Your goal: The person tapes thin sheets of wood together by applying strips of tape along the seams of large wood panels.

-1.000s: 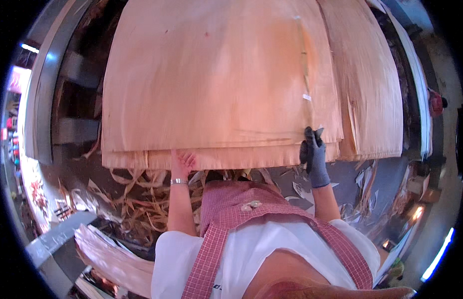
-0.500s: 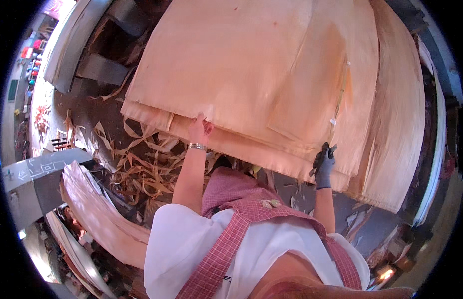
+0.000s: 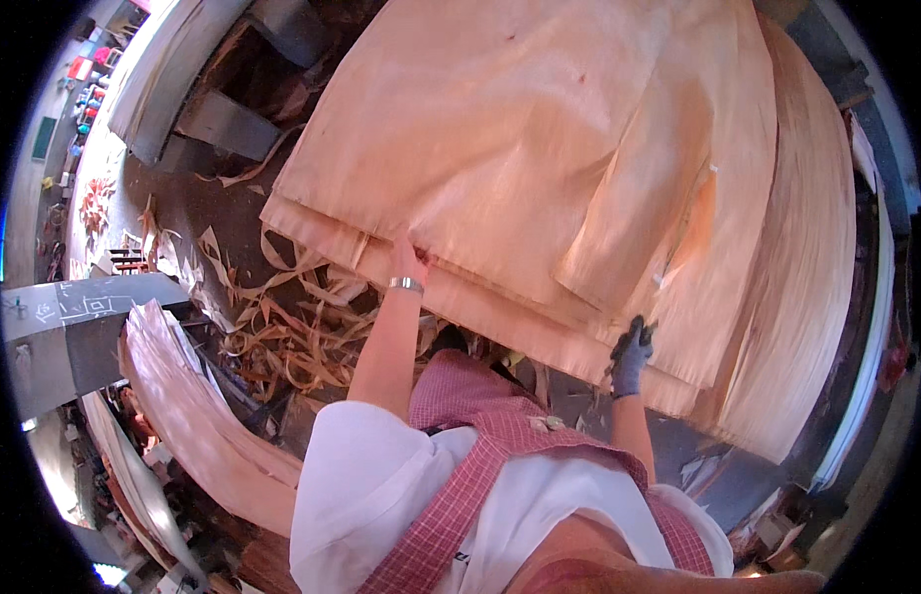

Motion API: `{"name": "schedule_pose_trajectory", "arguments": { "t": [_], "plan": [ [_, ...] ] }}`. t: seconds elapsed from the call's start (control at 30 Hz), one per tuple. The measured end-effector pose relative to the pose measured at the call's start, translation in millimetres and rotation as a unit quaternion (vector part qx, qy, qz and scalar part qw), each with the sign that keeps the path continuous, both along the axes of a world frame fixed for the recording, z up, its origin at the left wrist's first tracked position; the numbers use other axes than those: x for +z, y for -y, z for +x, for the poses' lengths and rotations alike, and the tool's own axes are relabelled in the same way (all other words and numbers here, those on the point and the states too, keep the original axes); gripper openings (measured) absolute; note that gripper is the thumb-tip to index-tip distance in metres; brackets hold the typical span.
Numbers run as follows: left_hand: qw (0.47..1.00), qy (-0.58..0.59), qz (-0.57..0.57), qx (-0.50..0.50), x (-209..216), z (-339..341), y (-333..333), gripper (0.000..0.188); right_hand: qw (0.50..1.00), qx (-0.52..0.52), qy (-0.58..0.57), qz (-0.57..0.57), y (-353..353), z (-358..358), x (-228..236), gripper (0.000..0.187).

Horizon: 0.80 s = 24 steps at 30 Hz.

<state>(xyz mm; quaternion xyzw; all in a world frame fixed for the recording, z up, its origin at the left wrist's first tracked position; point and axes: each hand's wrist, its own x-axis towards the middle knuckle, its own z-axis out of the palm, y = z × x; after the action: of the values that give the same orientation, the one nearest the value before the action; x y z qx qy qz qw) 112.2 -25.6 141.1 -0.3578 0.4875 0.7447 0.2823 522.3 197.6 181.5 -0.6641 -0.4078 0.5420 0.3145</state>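
A large, pale wood veneer sheet (image 3: 451, 129) lies over other sheets, its surface rippled and partly lifted. My bare left hand (image 3: 408, 259), with a metal band at the wrist, is closed on its near edge. My right hand (image 3: 631, 358), in a grey glove with dark fingers, is closed at the near edge farther right; the fingertips are partly hidden. Between the hands, a narrower veneer piece with an orange-brown stain (image 3: 668, 148) folds up, a small white bit beside it. The lower veneer layer (image 3: 480, 312) juts out toward me beneath.
Curled veneer scraps (image 3: 302, 337) litter the floor at left. A bent stack of veneer (image 3: 188, 416) lies beside a grey metal beam (image 3: 94, 307) with chalk marks. More veneer sheets (image 3: 802, 267) spread at right, near a long pale rail (image 3: 857, 396).
The top sheet has gone from nearly flat to rippled, and its stained part has buckled upward. My right hand has come down and left to the near edge. The view has shifted slightly.
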Motion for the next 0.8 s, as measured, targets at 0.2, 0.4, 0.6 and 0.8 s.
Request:
{"name": "schedule_pose_trajectory", "arguments": {
  "t": [0.2, 0.4, 0.6, 0.8],
  "plan": [
    [0.989, -0.055, -0.125, -0.053, 4, -20, 17, 0.037, 0.996, 0.017, 0.079, 0.032, -8, 22, -8, 0.034],
    [0.987, -0.098, -0.126, -0.037, -21, -33, 12, 0.037, 0.956, 0.06, 0.197, 0.21, -26, 46, -81, 0.036],
    [0.984, -0.083, -0.151, -0.035, -15, -48, 3, 0.027, 0.962, 0.074, 0.209, 0.157, -22, 22, -49, 0.038],
    [0.968, -0.216, -0.063, -0.114, -42, -60, 27, 0.017, 0.919, 0.111, 0.265, 0.27, -36, 48, -80, 0.039]
  ]
}}
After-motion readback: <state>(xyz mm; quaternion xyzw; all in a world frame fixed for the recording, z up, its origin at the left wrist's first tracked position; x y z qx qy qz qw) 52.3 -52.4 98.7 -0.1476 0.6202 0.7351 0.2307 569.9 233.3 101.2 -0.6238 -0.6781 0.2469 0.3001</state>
